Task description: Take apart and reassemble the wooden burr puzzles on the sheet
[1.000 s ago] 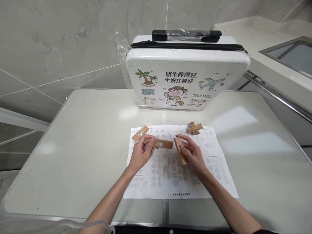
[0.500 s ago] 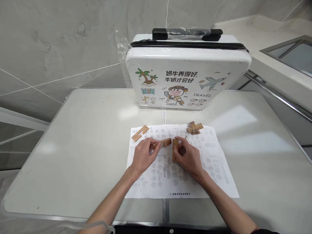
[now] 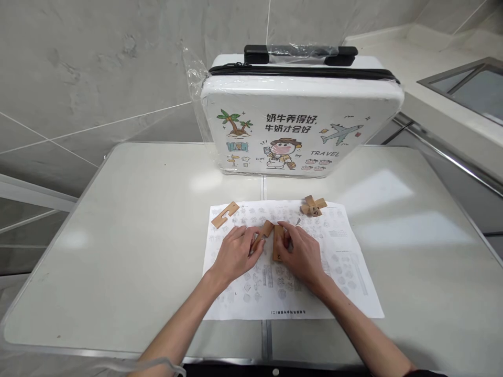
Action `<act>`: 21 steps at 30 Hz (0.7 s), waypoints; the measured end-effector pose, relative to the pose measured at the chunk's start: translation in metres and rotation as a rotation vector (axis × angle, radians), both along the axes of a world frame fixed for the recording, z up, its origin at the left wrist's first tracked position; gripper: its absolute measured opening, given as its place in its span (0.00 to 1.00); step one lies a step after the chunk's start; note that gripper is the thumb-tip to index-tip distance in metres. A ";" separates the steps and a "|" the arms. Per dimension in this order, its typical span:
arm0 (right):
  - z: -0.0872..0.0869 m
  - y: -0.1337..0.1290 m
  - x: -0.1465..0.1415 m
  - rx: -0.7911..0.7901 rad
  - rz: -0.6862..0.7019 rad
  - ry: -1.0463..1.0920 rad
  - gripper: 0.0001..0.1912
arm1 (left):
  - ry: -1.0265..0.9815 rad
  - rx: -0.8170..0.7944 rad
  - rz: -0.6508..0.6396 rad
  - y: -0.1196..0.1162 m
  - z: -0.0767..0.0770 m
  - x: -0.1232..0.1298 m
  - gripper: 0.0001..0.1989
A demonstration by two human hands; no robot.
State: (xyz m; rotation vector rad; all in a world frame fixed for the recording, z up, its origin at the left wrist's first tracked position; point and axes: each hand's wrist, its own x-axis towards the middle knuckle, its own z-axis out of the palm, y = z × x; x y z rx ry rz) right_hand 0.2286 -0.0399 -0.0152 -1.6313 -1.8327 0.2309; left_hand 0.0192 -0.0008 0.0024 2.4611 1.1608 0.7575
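Note:
Between the thumb and fingers of my left hand (image 3: pixel 236 253) is a notched wooden puzzle piece (image 3: pixel 267 229), tilted with its far end up and to the right. My right hand (image 3: pixel 303 253) pinches another wooden puzzle piece (image 3: pixel 278 242), marked with a 2 near its close end. The far ends of both pieces are very near each other; whether they touch I cannot tell. Under my hands lies a printed sheet (image 3: pixel 251 309) with small diagrams. On its far left rests a loose notched wooden piece (image 3: pixel 220 222). Several interlocked wooden pieces (image 3: pixel 313 209) form a cluster at its far right.
A white suitcase (image 3: pixel 243 94) in clear plastic wrap stands upright at the back of the pale folding table (image 3: pixel 118 235). The table's seam (image 3: pixel 267 335) runs beneath the sheet. Tiled wall (image 3: pixel 118 63) lies behind, and a counter (image 3: pixel 424 73) stands at the right.
The piece in my left hand has turned to a steeper angle. My right hand has shifted slightly left with its piece, and the two pieces are closer together.

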 end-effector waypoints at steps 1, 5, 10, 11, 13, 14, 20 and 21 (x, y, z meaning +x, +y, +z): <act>0.000 0.000 -0.001 0.006 0.012 -0.008 0.14 | 0.008 0.009 -0.002 0.000 0.000 0.000 0.05; 0.001 0.000 -0.002 0.004 0.047 -0.018 0.13 | 0.027 0.022 -0.013 0.000 0.000 0.001 0.05; 0.004 0.001 -0.002 -0.011 0.118 0.061 0.12 | 0.014 0.018 -0.021 0.001 0.004 -0.001 0.04; 0.004 0.001 -0.002 -0.013 0.140 0.078 0.12 | 0.007 0.022 -0.020 0.002 0.005 -0.001 0.04; 0.005 0.001 -0.002 -0.016 0.186 0.106 0.14 | -0.013 0.030 -0.025 0.003 0.007 -0.002 0.08; 0.005 0.001 -0.001 -0.018 0.207 0.120 0.14 | -0.021 0.030 -0.034 0.004 0.009 -0.002 0.11; 0.010 0.002 0.000 -0.061 0.340 0.171 0.23 | -0.007 0.038 -0.027 0.005 0.012 0.000 0.18; 0.011 0.002 0.000 -0.063 0.350 0.171 0.24 | -0.007 0.052 0.001 0.006 0.011 0.000 0.16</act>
